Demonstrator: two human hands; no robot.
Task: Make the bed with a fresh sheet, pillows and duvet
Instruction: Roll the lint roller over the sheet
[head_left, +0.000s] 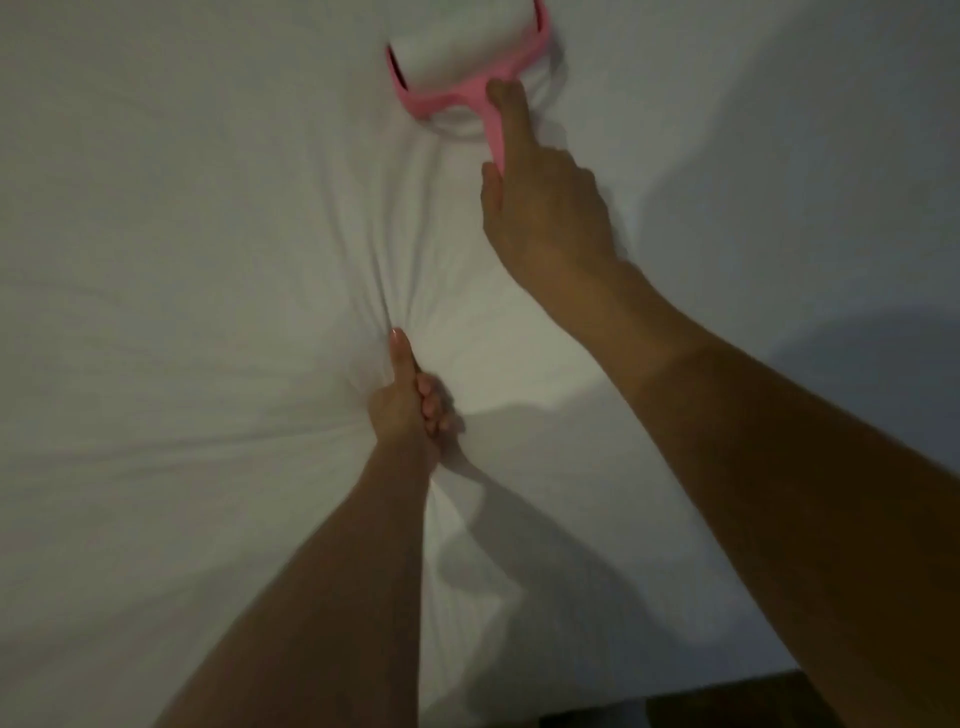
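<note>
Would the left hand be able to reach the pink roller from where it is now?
Probably not without letting go. The left hand grips a bunched fold of the sheet nearer the person, while the pink roller lies farther up the bed, held by the right hand. Nothing lies between them.

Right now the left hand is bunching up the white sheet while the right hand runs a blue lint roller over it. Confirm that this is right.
One detail is wrong: the lint roller is pink, not blue, as the head view shows. The rest stands: the left hand grips a bunch of the white sheet, and the right hand holds the roller's handle, with the roller on the sheet.
</note>
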